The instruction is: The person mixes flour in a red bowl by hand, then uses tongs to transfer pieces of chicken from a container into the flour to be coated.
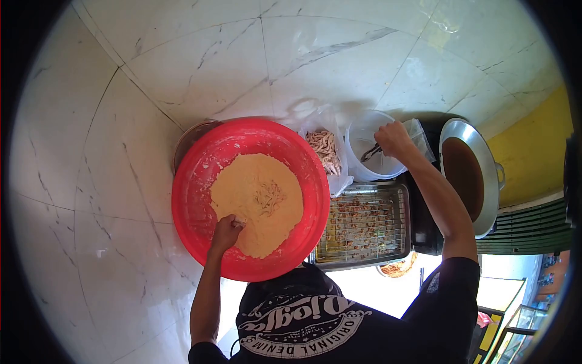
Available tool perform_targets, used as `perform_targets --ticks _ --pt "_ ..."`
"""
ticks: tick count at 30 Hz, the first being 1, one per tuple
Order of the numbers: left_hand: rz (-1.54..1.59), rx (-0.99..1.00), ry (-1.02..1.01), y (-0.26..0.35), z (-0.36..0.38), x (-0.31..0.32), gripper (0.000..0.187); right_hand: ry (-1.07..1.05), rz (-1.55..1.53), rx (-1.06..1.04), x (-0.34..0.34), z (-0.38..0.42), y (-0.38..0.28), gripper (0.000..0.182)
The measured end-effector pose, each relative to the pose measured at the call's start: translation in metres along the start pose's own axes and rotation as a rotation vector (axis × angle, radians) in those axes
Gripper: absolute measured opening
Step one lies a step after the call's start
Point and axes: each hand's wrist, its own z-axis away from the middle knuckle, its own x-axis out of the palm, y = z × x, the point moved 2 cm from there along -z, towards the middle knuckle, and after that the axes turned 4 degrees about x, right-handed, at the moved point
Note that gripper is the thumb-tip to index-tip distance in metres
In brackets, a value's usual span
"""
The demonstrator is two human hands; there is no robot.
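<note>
My left hand (225, 233) rests at the near edge of a mound of yellow flour (257, 203) inside a big red basin (188, 200). Its fingers are curled around a small pale floured piece. A few thin strips (271, 197) lie in the middle of the flour. My right hand (393, 138) reaches into a white bucket (362, 130) and grips dark tongs (371, 153) that point down into it. Between basin and bucket stands a clear plastic bag of raw pale strips (325, 150).
A metal tray with a wire rack (364, 224) holds browned fried pieces right of the basin. Beyond it a black stove (424, 233) carries a wok of dark oil (465, 173). White marble tiles (200, 73) spread around, and a yellow wall (533, 151) stands at right.
</note>
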Motion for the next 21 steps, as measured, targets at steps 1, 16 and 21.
perform_targets --ticks 1,16,21 --pt "-0.009 -0.009 -0.009 0.001 -0.001 -0.002 0.014 -0.039 -0.025 0.035 -0.009 0.003 0.005 0.008" --pt "-0.057 0.101 -0.033 0.009 -0.004 -0.018 0.019 0.001 -0.092 0.265 -0.070 0.049 0.024 0.022" --pt "-0.029 0.169 -0.034 0.002 -0.005 -0.024 0.019 -0.009 -0.078 0.335 -0.091 0.063 0.021 0.031"
